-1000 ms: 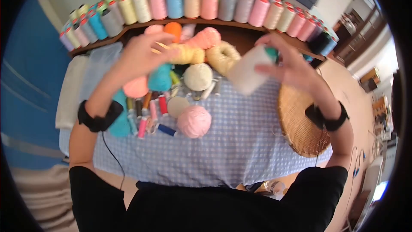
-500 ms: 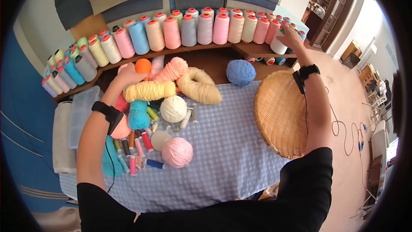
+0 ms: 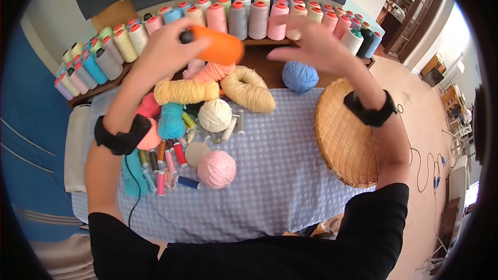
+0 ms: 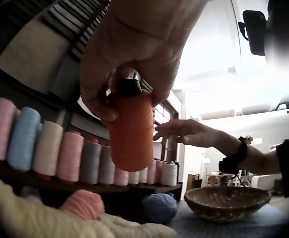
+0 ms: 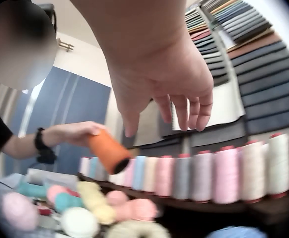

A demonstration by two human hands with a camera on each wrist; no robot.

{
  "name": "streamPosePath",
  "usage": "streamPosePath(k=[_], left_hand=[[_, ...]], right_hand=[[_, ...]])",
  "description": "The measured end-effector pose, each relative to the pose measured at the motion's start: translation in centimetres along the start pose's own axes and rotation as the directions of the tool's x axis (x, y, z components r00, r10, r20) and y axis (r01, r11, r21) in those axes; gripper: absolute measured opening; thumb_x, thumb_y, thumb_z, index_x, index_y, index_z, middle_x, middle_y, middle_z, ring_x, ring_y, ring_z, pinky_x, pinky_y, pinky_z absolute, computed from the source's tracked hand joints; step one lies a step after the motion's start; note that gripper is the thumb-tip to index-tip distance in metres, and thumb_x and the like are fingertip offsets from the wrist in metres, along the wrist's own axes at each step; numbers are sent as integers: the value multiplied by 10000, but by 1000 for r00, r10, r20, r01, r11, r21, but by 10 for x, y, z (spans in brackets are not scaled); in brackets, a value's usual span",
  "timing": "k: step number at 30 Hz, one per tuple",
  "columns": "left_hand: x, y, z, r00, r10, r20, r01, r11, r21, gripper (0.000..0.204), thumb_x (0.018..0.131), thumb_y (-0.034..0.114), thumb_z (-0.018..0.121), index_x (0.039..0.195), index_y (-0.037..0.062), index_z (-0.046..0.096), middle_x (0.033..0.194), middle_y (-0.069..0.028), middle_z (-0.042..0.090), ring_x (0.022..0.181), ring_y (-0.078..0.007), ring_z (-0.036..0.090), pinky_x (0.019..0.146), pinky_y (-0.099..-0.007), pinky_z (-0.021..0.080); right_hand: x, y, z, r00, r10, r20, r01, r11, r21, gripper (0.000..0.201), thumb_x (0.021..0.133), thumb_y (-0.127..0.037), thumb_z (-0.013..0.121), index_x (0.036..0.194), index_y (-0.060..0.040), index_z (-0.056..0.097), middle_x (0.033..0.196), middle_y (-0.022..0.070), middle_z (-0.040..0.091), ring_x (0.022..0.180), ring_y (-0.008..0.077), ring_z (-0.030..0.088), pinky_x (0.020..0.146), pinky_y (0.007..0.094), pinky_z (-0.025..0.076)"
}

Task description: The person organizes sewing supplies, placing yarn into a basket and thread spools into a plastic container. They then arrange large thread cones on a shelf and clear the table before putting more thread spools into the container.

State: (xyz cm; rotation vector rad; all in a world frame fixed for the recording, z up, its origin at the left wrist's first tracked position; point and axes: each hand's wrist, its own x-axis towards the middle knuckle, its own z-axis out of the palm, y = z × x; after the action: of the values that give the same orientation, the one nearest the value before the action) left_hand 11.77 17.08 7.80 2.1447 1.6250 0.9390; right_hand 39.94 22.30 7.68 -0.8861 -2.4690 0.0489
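My left hand (image 3: 167, 51) grips an orange thread cone (image 3: 220, 46) by its black-tipped end, in the air above the yarn pile. From the left wrist view, the fingers (image 4: 99, 101) close round the top of the cone, whose body hangs below. Opposite it, my right hand (image 3: 314, 46) hovers with fingers spread and nothing in it, in front of the row of cones. A white thread cone (image 3: 353, 42) with a green top stands at the right of the shelf. A blue yarn ball (image 3: 300, 77) lies below my right hand.
Pastel thread cones line the curved shelf (image 3: 259, 42). Below lie a yellow yarn skein (image 3: 187, 92), a cream yarn ball (image 3: 215, 115), a pink yarn ball (image 3: 217, 169) and several small spools on the checked cloth (image 3: 275, 176). A woven basket (image 3: 342, 140) is at right.
The white cone went from my right hand onto the shelf, and that hand let go and moved back left. My left hand lifted the orange cone out of the yarn pile.
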Motion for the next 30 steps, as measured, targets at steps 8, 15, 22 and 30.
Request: streamPosePath(k=[8, 15, 22, 30], left_hand=[[14, -5, 50, 992, 127, 5, -124, 978, -169, 498, 724, 370, 707, 1045, 10, 584, 785, -117, 641, 701, -165, 616, 624, -294, 489], [-21, -83, 45, 915, -77, 396, -125, 879, 460, 591, 638, 418, 723, 1107, 86, 587, 908, -152, 648, 852, -304, 626, 733, -374, 497], [-44, -78, -25, 929, -370, -12, 281, 684, 673, 651, 631, 553, 669, 1102, 106, 623, 1027, -121, 649, 1004, -297, 594, 802, -425, 484], [-72, -149, -25, 946, -325, -1, 252, 731, 634, 699, 633, 514, 685, 1172, 86, 561, 1032, -142, 641, 991, -308, 597, 810, -434, 479]], right_hand=[[-2, 11, 18, 969, 238, -59, -241, 969, -61, 602, 684, -391, 731, 1085, 14, 539, 821, 155, 645, 794, 289, 644, 719, 356, 500], [-27, 145, 12, 755, 470, -458, -584, 798, -145, 726, 708, -383, 701, 1252, -64, 340, 960, 242, 618, 922, 392, 606, 754, 446, 477], [-41, 194, 22, 763, 497, -413, -604, 776, -182, 689, 721, -295, 705, 1261, -98, 326, 945, 272, 597, 858, 434, 598, 708, 462, 483], [-37, 170, 24, 792, 458, -403, -610, 615, -500, 767, 728, -251, 708, 1364, -192, 285, 1364, 187, 325, 923, 408, 590, 691, 445, 519]])
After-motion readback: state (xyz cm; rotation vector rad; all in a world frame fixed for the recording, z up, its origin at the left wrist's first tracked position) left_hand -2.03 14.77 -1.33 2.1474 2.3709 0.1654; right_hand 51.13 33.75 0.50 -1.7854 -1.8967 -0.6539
